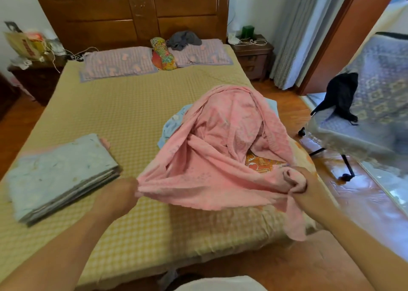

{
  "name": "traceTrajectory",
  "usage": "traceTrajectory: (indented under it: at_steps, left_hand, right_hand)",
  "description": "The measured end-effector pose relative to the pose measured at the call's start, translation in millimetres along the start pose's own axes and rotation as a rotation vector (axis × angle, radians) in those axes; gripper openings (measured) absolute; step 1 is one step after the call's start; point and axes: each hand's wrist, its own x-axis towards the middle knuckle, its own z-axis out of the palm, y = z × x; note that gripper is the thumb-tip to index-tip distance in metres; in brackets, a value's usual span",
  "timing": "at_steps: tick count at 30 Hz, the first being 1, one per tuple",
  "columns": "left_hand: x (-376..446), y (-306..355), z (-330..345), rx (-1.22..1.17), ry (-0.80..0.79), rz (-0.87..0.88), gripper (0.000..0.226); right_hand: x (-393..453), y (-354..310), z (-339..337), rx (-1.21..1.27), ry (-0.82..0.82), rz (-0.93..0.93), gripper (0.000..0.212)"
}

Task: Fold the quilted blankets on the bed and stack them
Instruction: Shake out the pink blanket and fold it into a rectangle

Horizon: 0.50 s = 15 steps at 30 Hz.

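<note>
1. Folded blue stack [59, 176] sits on the bed [132, 114] at about 9 o'clock, well apart from the pile.
2. Left hand [119, 193] pinches the pink blanket's [220, 149] near edge, fingers curled around it.
3. Pink blanket is lifted and bunched at center-right, over a blue blanket [174, 123].
4. Right hand [302, 184] at 4 o'clock grips a wad of the pink edge.

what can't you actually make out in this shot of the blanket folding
All in the head view:
- Left hand: its fingers are motion-blurred where they grip the pink blanket.
- Light blue blanket and orange patterned cloth: mostly covered by the pink blanket.
- Folded stack: the number of blankets is unclear, edges blurred.
- Right hand: bunched pink fabric hides its fingertips.
</note>
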Motion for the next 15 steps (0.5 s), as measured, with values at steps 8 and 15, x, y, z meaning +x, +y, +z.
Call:
traceTrajectory:
  at_steps: [8,15]
  left_hand:
    - [-16.0,111.8,-107.4,-0.388,0.316,0.063,0.030]
    - [-45.0,186.4,-223.8,-0.814,0.580,-0.067,0.020]
  right_hand:
    - [-6.5,10.3,35.0,-0.505,-0.306,-0.091,0.111]
    - [-6.6,-76.3,137.2,-0.136,-0.090,-0.027,0.074]
